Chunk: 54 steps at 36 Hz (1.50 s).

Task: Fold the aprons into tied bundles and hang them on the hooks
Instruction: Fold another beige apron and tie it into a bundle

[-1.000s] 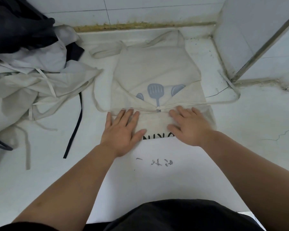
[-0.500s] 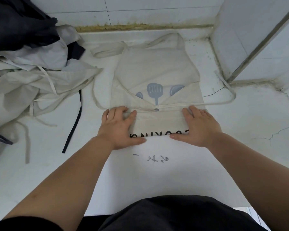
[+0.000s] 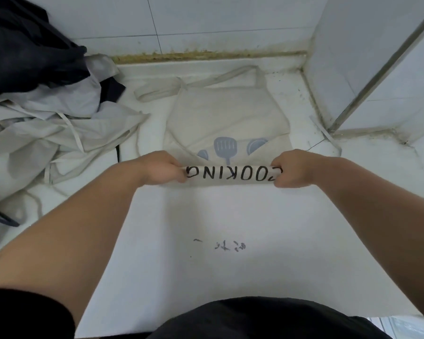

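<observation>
Head view; steeply downward; close

We see a beige apron [image 3: 228,118] lying flat, its near end rolled, showing upside-down "COOKING"; crumpled aprons [image 3: 59,133] lie heaped left.

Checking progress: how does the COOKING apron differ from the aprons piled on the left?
The COOKING apron lies flat, near edge rolled in the left hand and right hand; the piled aprons lie crumpled, untouched. The COOKING apron bears print; the piled aprons show none. Both have straps.
</observation>
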Motion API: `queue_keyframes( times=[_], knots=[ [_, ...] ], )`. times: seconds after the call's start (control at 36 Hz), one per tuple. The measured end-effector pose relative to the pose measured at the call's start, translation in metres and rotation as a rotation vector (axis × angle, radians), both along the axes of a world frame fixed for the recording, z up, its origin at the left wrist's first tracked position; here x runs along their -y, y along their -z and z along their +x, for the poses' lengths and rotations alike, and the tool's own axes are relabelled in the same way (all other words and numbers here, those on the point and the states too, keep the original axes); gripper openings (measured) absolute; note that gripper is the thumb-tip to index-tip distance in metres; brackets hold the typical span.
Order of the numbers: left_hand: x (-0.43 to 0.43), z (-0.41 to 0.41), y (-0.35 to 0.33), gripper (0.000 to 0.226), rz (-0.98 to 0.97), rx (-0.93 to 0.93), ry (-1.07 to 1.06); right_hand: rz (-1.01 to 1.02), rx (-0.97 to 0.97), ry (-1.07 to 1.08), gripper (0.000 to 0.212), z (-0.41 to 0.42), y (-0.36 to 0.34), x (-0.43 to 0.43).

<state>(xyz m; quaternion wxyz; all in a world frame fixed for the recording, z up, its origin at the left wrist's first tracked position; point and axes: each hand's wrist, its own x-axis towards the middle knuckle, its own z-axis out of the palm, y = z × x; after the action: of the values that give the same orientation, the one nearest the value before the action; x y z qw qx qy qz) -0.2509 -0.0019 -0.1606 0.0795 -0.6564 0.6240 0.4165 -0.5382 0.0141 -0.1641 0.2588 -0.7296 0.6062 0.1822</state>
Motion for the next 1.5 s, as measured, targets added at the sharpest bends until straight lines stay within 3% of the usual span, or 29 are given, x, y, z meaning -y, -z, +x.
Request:
queue_keyframes(
  times=[0.22, 0.28, 0.36, 0.42, 0.47, 0.53, 0.58, 0.64, 0.69, 0.75, 0.89, 0.97, 1.08, 1.14, 1.19, 1.31, 1.42, 1.5],
  knots=[
    [0.014, 0.015, 0.022, 0.017, -0.067, -0.264, -0.407, -0.184, -0.129, 0.175, 0.014, -0.012, 0.004, 0.030],
    [0.014, 0.014, 0.034, 0.021, -0.154, -0.226, -0.442, -0.203, -0.231, 0.179, 0.028, -0.008, 0.008, 0.032],
    [0.012, 0.007, 0.051, 0.042, -0.337, 0.011, -0.357, -0.241, -0.380, 0.136, 0.064, 0.001, 0.023, 0.032],
    [0.008, -0.002, 0.056, 0.055, -0.449, 0.174, -0.251, -0.279, -0.380, 0.084, 0.079, 0.009, 0.031, 0.027],
    [0.001, -0.014, 0.056, 0.064, -0.630, 0.335, -0.080, -0.303, -0.303, -0.014, 0.077, 0.018, 0.038, 0.022],
    [-0.005, -0.025, 0.060, 0.071, -0.808, 0.337, 0.130, -0.288, -0.199, -0.053, 0.068, 0.027, 0.047, 0.015],
    [-0.008, -0.034, 0.065, 0.064, -0.743, 0.192, 0.357, -0.277, -0.099, -0.019, 0.071, 0.032, 0.055, 0.010],
    [-0.011, -0.040, 0.071, 0.054, -0.498, 0.110, 0.431, -0.240, -0.062, -0.013, 0.087, 0.033, 0.062, 0.006],
    [-0.015, -0.041, 0.075, 0.070, -0.412, 0.167, 0.458, -0.200, -0.074, -0.038, 0.105, 0.029, 0.066, 0.005],
    [-0.018, -0.042, 0.076, 0.084, -0.403, 0.199, 0.460, -0.175, -0.082, -0.057, 0.109, 0.026, 0.065, 0.007],
    [-0.006, -0.042, 0.061, 0.098, -0.386, 0.238, 0.376, -0.229, -0.072, -0.118, 0.104, 0.022, 0.058, 0.017],
    [0.005, -0.042, 0.053, 0.087, -0.446, 0.257, 0.405, -0.234, -0.053, -0.122, 0.100, 0.021, 0.049, 0.022],
    [0.017, -0.041, 0.046, 0.058, -0.473, 0.215, 0.434, -0.163, -0.010, -0.099, 0.073, 0.022, 0.036, 0.029],
    [0.018, -0.042, 0.038, 0.054, -0.436, 0.150, 0.395, -0.113, 0.001, -0.104, 0.060, 0.020, 0.028, 0.030],
    [0.020, -0.041, 0.027, 0.054, -0.360, 0.144, 0.368, -0.083, 0.007, -0.116, 0.038, 0.021, 0.019, 0.032],
    [0.034, -0.038, 0.008, 0.030, -0.108, 0.033, 0.272, 0.023, 0.054, -0.052, 0.007, 0.020, 0.003, 0.044],
    [0.048, -0.037, -0.002, 0.016, 0.087, 0.006, 0.250, 0.058, 0.035, 0.014, 0.014, 0.017, -0.003, 0.056],
    [0.056, -0.034, 0.002, 0.015, 0.004, 0.113, 0.315, 0.004, -0.035, 0.066, 0.012, 0.016, -0.001, 0.059]
  ],
)
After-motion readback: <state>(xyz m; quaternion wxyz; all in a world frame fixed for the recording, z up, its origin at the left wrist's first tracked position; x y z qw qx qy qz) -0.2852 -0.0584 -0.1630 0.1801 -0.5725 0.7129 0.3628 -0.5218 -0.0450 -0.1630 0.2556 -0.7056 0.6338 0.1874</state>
